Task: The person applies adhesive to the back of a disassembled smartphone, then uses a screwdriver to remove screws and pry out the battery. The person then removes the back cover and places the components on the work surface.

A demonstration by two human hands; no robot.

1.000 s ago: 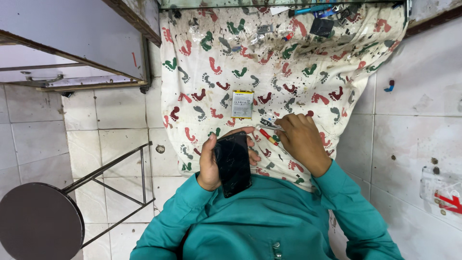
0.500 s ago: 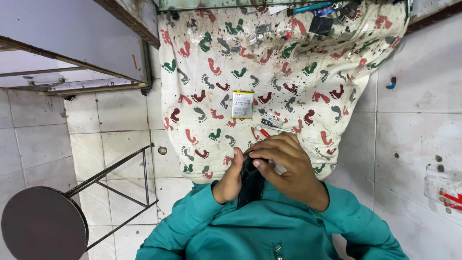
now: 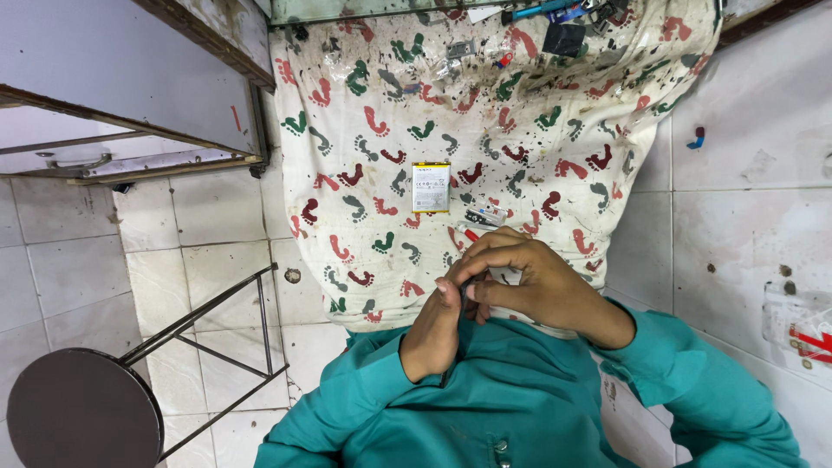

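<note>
Both my hands meet close to my chest, over the near edge of a white cloth [image 3: 381,113] printed with red, green and grey footprints. My left hand [image 3: 431,334] grips a dark phone [image 3: 464,289] that is turned edge-on, so only a thin dark strip shows between the hands. My right hand [image 3: 539,284] curls over the phone from the right, with its fingertips on the upper edge. A white and yellow phone battery [image 3: 431,187] lies flat on the cloth just beyond my hands. Small parts [image 3: 487,214] and a red-tipped tool [image 3: 468,234] lie between the battery and my right hand.
Several tools [image 3: 542,10] and a dark square part [image 3: 563,39] lie at the cloth's far edge. A round dark stool [image 3: 82,409] with a metal frame stands lower left on the tiled floor. A grey cabinet [image 3: 113,78] fills the upper left.
The phone was held flat in my left hand with its dark face showing; it is now turned edge-on. My right hand has come over it, and both hands have drawn toward my chest.
</note>
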